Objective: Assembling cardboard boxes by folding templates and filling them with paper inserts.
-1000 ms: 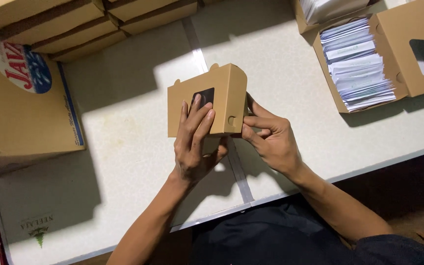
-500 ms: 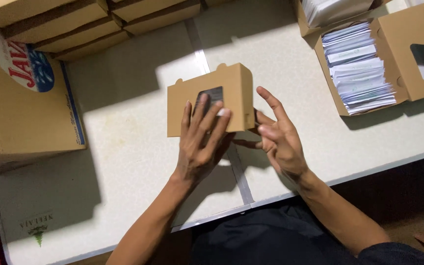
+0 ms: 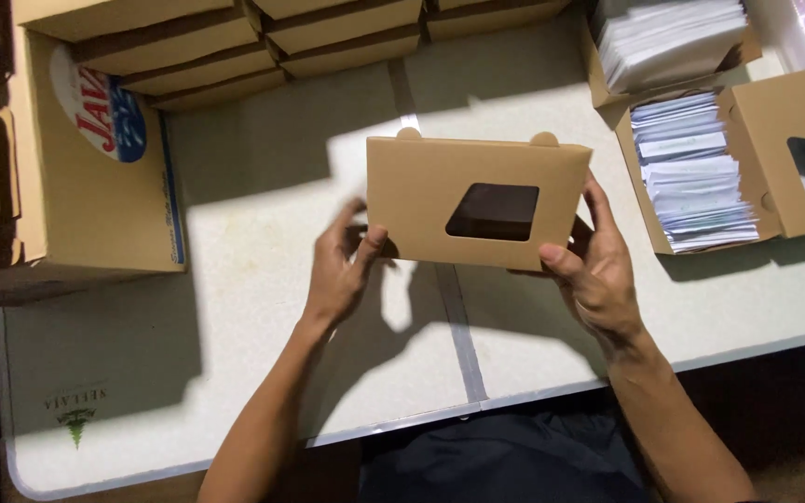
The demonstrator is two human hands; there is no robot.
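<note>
Far left: a large brown cardboard carton (image 3: 95, 177) with a round red and blue printed label lies on the white folding table (image 3: 263, 307), and it touches the table's left part.
Top edge: a row of flat brown cardboard boxes (image 3: 225, 65) is stacked side by side along the back of the table, from the carton towards the right.
Left hand: the left hand (image 3: 342, 270) is at the lower left corner of the box; the thumb and fingertips touch this corner lightly and the fingers are half open, not clenched.
Box in hands: a flat brown cardboard box with a dark window cut-out (image 3: 477, 200) is held above the middle of the table, window side up, with two small round tabs on its far edge.
Right hand: the right hand (image 3: 598, 275) grasps the lower right corner of the box, thumb on the front face and fingers behind it.
Right side: an open brown cardboard box filled with white paper slips (image 3: 691, 172) stands on the table, its window lid (image 3: 803, 168) folded open to the right.
Top right: another brown tray of white papers (image 3: 668, 37) stands just behind it.
</note>
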